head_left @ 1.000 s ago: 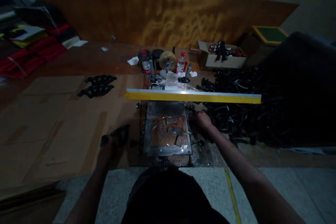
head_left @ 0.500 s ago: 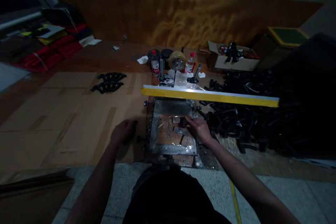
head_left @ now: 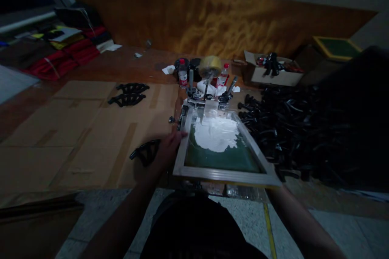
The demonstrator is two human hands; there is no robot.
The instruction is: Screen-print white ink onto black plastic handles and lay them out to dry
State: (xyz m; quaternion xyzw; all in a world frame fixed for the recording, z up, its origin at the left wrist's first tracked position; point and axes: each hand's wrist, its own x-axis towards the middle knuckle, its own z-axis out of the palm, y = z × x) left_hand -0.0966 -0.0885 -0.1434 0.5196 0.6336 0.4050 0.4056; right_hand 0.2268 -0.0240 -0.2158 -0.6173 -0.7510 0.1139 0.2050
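Observation:
A screen-printing frame (head_left: 226, 174) with a green mesh hangs slightly tilted over the work base in front of me. A patch of white ink (head_left: 215, 135) covers the mesh's upper middle. My right hand (head_left: 278, 192) is at the frame's front right corner, closed on it, with its fingers mostly hidden behind the rail. My left hand (head_left: 169, 145) is at the left rail, its fingers stretched out and reaching the edge. Just left of that hand, a black curved, ribbed part (head_left: 146, 153) lies on the cardboard (head_left: 94, 162).
Two similar black parts (head_left: 127, 99) lie farther back on the cardboard. A large heap of black parts (head_left: 282, 125) fills the right side. Behind the frame stand clamp posts (head_left: 191, 81), red-capped bottles (head_left: 182, 76) and a tape roll (head_left: 210, 64). An open carton (head_left: 275, 77) sits back right.
The frame has swung down from its raised, edge-on position and covers the base. My left hand has let go of the black part and moved right; my right hand has moved to the frame's corner.

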